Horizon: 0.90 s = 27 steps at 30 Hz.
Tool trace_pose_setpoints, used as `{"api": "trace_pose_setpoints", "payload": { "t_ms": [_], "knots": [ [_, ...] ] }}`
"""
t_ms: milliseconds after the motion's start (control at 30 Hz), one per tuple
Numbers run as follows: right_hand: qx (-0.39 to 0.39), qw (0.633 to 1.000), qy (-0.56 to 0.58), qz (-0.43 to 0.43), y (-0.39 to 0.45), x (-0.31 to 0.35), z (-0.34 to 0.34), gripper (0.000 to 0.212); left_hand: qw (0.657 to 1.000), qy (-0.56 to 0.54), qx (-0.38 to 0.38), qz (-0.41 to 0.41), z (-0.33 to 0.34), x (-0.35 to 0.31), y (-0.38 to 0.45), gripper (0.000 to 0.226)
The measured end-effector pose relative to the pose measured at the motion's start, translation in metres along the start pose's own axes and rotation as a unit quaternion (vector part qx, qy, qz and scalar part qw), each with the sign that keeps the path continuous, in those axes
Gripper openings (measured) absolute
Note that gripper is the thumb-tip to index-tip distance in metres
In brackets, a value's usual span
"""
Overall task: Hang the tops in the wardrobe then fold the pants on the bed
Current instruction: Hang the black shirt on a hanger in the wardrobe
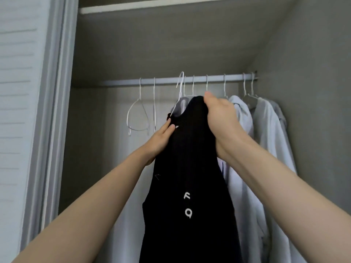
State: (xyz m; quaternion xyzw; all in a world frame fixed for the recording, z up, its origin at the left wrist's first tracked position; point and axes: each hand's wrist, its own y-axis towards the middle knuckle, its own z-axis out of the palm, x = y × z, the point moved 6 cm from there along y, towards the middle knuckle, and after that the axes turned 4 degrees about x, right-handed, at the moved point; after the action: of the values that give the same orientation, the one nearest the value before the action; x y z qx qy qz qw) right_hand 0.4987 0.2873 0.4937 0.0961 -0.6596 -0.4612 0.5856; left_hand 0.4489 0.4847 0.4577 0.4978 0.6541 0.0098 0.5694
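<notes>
A black top [188, 168] with white letters hangs in front of me, raised toward the wardrobe rail [171, 80]. My right hand [220, 118] grips its bunched upper edge from the right. My left hand [161, 137] holds the top's left shoulder with fingers and thumb pinched on the fabric. A white wire hanger [179, 92] sticks up out of the top's neck, its hook level with the rail but tilted in front of it. Whether the hook is on the rail I cannot tell.
Two empty white hangers [137, 114] hang on the rail at the left. White and pale grey tops [266, 149] hang on the right, close behind the black top. The wardrobe's louvred door [20, 111] stands at the left, a shelf [152, 6] above.
</notes>
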Motion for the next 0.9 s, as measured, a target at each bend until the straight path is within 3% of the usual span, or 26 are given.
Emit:
{"api": "trace_pose_setpoints", "payload": {
  "t_ms": [167, 300, 367, 467, 533, 600, 700, 833, 900],
  "knots": [
    [-0.035, 0.997, -0.067, -0.031, 0.060, -0.003, 0.052, 0.034, 0.998, -0.005, 0.028, 0.055, -0.007, -0.022, -0.013, 0.035],
    [-0.042, 0.988, -0.130, -0.070, 0.098, -0.004, 0.080, 0.040, 0.993, -0.082, 0.067, 0.048, -0.025, -0.022, -0.033, 0.044],
    [-0.037, 0.986, -0.146, -0.072, 0.114, -0.008, 0.089, 0.043, 0.996, -0.011, 0.064, 0.056, -0.031, -0.018, -0.046, 0.060],
    [-0.016, 0.985, -0.169, -0.045, 0.133, -0.019, 0.102, 0.046, 0.986, 0.127, 0.023, 0.109, -0.029, -0.004, -0.054, 0.104],
    [-0.011, 0.981, -0.191, -0.033, 0.142, -0.026, 0.107, 0.045, 0.976, 0.192, -0.015, 0.099, -0.026, 0.011, -0.057, 0.113],
    [-0.015, 0.977, -0.213, -0.025, 0.147, -0.031, 0.110, 0.045, 0.965, 0.237, -0.095, 0.062, -0.035, 0.021, -0.060, 0.091],
    [0.010, 0.975, -0.220, -0.010, 0.148, -0.036, 0.110, 0.040, 0.951, 0.263, -0.161, 0.031, -0.050, 0.032, -0.063, 0.036],
    [0.033, 0.938, -0.344, -0.002, 0.148, -0.049, 0.105, 0.029, 0.945, 0.278, -0.169, 0.026, -0.060, 0.043, -0.075, 0.009],
    [0.031, 0.917, -0.397, -0.012, 0.143, -0.048, 0.101, 0.025, 0.945, 0.274, -0.176, 0.026, -0.065, 0.050, -0.083, 0.006]
  ]
}}
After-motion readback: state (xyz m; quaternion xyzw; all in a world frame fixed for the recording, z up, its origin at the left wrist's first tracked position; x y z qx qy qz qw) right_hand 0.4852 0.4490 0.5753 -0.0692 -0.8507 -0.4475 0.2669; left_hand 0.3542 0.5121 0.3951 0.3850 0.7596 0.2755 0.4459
